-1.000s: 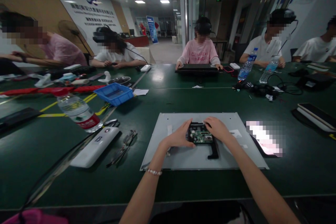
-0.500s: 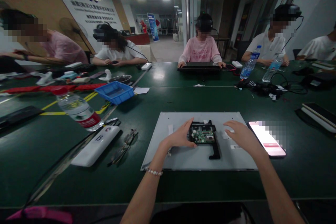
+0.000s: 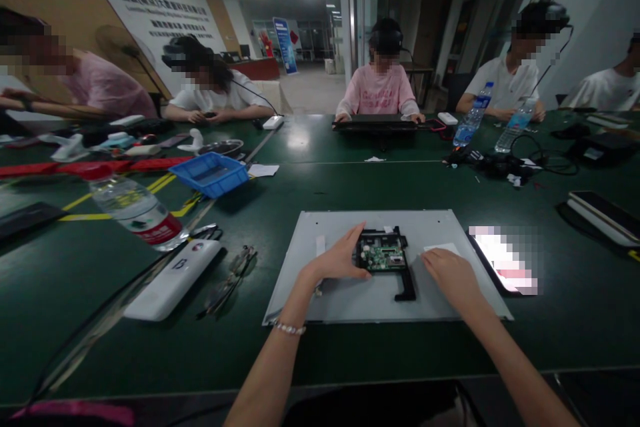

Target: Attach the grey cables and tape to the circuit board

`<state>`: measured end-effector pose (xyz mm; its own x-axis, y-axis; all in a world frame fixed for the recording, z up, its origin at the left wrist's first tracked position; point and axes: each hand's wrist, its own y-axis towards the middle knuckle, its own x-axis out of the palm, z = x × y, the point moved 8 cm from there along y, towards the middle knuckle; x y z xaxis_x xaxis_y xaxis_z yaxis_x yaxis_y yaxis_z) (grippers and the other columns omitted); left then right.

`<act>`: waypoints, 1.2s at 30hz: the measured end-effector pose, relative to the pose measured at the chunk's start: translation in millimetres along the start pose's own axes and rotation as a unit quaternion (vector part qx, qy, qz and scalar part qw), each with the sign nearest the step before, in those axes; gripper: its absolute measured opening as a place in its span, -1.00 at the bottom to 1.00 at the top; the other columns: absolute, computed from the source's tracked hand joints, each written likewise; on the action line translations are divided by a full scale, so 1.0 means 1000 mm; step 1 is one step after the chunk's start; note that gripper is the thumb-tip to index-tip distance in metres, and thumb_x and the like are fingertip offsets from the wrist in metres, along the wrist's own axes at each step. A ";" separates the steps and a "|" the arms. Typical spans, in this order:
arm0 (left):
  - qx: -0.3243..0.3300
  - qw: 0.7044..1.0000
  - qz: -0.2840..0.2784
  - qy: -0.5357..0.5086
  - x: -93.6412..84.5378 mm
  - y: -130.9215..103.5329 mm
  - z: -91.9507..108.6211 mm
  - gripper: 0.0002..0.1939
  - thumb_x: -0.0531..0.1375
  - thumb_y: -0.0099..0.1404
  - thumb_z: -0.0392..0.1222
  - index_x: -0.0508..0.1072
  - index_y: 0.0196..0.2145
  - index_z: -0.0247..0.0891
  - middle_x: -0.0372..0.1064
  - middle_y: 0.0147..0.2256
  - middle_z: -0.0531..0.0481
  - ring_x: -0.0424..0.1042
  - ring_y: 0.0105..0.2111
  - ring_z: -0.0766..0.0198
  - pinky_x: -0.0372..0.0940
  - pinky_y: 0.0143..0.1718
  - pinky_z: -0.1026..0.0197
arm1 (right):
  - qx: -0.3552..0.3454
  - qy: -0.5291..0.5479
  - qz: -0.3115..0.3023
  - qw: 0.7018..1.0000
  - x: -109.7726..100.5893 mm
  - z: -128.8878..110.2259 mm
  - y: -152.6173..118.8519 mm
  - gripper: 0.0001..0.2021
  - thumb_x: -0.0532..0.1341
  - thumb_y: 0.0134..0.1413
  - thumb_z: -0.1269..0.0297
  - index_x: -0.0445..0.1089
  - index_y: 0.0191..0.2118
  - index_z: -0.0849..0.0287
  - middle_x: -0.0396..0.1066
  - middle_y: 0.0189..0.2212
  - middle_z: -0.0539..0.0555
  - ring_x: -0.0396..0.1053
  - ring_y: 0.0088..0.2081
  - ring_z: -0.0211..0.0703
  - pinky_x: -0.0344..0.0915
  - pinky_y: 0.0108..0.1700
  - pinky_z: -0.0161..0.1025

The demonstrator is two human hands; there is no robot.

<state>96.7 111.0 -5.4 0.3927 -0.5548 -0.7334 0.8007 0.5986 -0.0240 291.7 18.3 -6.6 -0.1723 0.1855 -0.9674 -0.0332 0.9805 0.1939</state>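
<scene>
A flat grey panel [image 3: 300, 253] lies on the table before me. On its middle rests a green circuit board [image 3: 384, 255] in a black plastic frame [image 3: 407, 287], with one arm of the frame reaching toward me. My left hand [image 3: 340, 257] grips the board's left end, thumb at the near corner and fingers at the far one. To the right of the frame, my right hand [image 3: 450, 273] is low over the panel with its fingers drawn together beside a white label [image 3: 447, 248]. What its fingertips hold, if anything, is hidden.
Right of the panel lies a lit phone [image 3: 505, 260]. To the left are a white power bank [image 3: 175, 280], glasses [image 3: 230, 283], a water bottle [image 3: 137, 210] and a blue bin [image 3: 210, 173]. Several people sit around the table; one holds a dark flat panel [image 3: 377, 125].
My right hand's fingers have closed and come down onto the panel near the label; they were spread above it before. My left hand has stayed at the board. The view has shifted slightly.
</scene>
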 end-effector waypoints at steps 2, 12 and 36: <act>0.003 1.000 0.002 0.001 0.000 0.000 -0.001 0.19 0.34 -0.07 -0.02 -0.35 0.29 -0.31 -0.33 0.29 -0.28 -0.22 0.26 -0.10 -0.21 0.25 -0.07 | 0.034 0.034 0.034 0.998 -0.003 0.001 -0.003 -0.75 0.01 0.21 0.33 0.44 -0.21 0.12 0.48 -0.22 0.12 0.42 -0.20 -0.11 0.27 -0.17 -0.22; 0.010 1.000 0.013 0.009 -0.002 0.000 0.001 0.17 0.34 -0.08 -0.04 -0.32 0.29 -0.32 -0.30 0.28 -0.30 -0.20 0.26 -0.11 -0.18 0.24 -0.09 | 0.062 0.135 0.081 0.986 0.003 -0.027 -0.004 -0.77 0.04 0.17 0.30 0.45 -0.23 0.12 0.50 -0.26 0.05 0.45 -0.25 -0.10 0.30 -0.18 -0.20; -0.171 0.940 0.245 0.167 -0.074 -0.051 -0.065 -0.60 0.11 0.13 -0.33 0.39 -0.04 -0.28 0.34 -0.13 -0.12 0.41 -0.26 0.19 0.27 -0.11 0.15 | 0.025 0.242 0.145 0.959 -0.001 -0.014 -0.019 -0.71 0.00 0.20 0.22 0.42 -0.13 0.14 0.47 -0.17 0.09 0.42 -0.14 -0.09 0.32 -0.06 -0.13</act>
<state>-3.2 159.2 6.2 0.4655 0.0135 -0.8849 0.3465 0.9173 0.1963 278.4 -1.8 -7.1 -0.6040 0.4108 -0.6830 0.1305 0.8964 0.4237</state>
